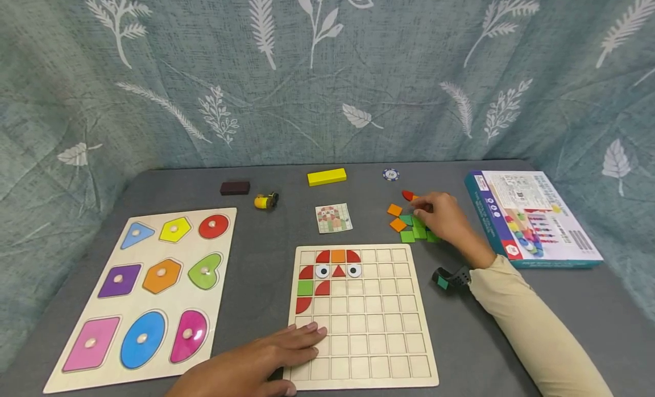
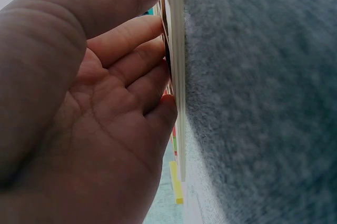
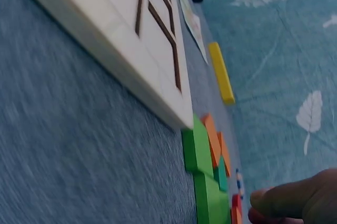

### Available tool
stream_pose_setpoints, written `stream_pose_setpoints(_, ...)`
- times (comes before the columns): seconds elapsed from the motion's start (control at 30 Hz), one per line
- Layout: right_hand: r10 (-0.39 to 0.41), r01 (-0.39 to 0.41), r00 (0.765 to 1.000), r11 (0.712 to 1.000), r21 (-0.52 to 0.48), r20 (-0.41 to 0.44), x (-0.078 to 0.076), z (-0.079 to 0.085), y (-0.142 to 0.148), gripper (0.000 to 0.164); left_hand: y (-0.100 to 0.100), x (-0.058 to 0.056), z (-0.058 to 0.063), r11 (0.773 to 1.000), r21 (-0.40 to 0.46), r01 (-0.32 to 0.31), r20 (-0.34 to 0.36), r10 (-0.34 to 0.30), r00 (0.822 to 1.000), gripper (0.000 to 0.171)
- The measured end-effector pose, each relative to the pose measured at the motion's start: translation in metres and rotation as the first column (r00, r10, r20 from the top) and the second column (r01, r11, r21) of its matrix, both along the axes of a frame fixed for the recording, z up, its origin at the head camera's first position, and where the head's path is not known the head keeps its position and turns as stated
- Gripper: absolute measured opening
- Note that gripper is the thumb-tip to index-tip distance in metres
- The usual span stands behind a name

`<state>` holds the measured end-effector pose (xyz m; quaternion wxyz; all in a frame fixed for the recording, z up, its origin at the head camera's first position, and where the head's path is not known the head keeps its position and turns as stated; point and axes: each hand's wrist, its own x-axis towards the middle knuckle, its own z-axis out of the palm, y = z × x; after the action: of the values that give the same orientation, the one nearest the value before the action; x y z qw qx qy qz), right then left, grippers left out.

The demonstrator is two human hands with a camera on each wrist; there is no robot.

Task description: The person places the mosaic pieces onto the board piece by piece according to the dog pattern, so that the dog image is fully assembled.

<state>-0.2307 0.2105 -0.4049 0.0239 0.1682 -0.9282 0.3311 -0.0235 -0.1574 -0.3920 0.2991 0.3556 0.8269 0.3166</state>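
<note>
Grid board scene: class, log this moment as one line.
left hand: flat on grid board | right hand: reaching into loose tiles | pattern card: behind board

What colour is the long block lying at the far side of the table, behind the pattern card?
Yellow. The long block shows best in the head view.

Backdrop: teal-grey curtain with white leaf and fern prints, hanging in soft folds across the whole back and wrapping round both sides. It meets the rear edge of the surface, which is covered in dark grey felt-like fabric, slightly fuzzy in the wrist views. Surface corners at the back look rounded under the cloth. Light is even and diffuse, soft shadows only, no hard glare. No wall, floor or window visible past the curtain; fabric fills the frame edges on the left and right.
</note>
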Motion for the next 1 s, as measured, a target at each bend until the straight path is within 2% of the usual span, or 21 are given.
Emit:
stream_pose_setpoints(0.17, -0.078, 0.077, 0.997, 0.997, 0.029, 0.027, -0.0035, 0.0014, 0.0061, 0.026, 0.0003, 0.0002, 0.0001, 1.0, -0.003, -0.001, -0.001, 0.001, 1.0, 0.057)
stream_pose_setpoints(0.37, -0.113, 0.106, 0.989, 0.991, 0.087, 0.091, -0.0055, 0.0032, 0.0062, 0.023, 0.0006, 0.0001, 0.0, 1.0, -0.01, -0.006, 0.004, 0.006, 1.0, 0.058)
stream_pose_setpoints(0.67, -0.065, 0.051, 0.991, 0.992, 0.118, 0.119, -0.0077, 0.0067, 0.0033, 0.022, 0.0004, -0.0003, -0.0003, 1.0, -0.007, -0.01, 0.005, 0.01, 1.0, 0.058)
stream_pose_setpoints(1.0, -0.021, 0.01, 0.994, 0.995, 0.104, 0.104, -0.0054, 0.0077, 0.0029, 0.009, 0.0019, -0.0004, 0.0003, 0.999, -0.025, -0.021, 0.023, 0.022, 0.999, 0.059)
